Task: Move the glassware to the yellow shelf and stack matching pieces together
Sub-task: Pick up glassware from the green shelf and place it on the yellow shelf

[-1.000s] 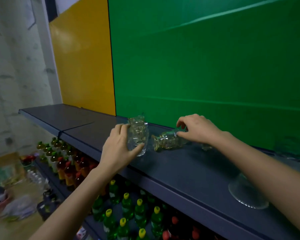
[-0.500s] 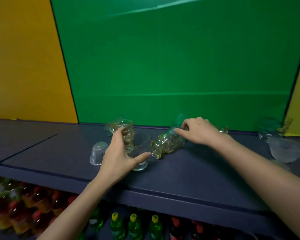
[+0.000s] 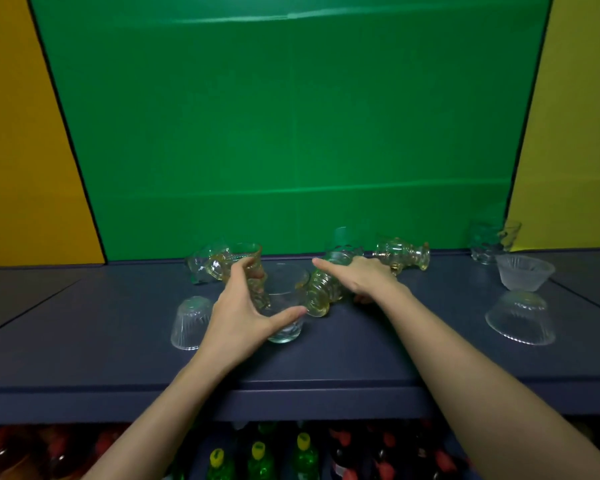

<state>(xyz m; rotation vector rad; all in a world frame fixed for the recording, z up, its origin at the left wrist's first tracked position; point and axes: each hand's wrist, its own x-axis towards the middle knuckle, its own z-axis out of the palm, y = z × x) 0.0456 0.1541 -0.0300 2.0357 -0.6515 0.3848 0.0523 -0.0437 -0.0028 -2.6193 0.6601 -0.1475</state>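
Sliding left along the amber glass (image 3: 321, 295) lying against the tumbler (image 3: 286, 292), the right hand (image 3: 361, 277) now clasps it from above. The left hand (image 3: 238, 315) grips the tumbler between thumb and fingers.

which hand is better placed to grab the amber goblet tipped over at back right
Right. The right hand, holding the ribbed amber glass, lies beside that goblet; the left hand grips the clear tumbler, farther off.

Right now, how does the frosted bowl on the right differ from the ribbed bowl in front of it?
The frosted bowl stands upright, mouth up; the ribbed bowl lies upside down. The frosted bowl looks cloudy, the ribbed bowl clear. Both rest on the dark shelf.
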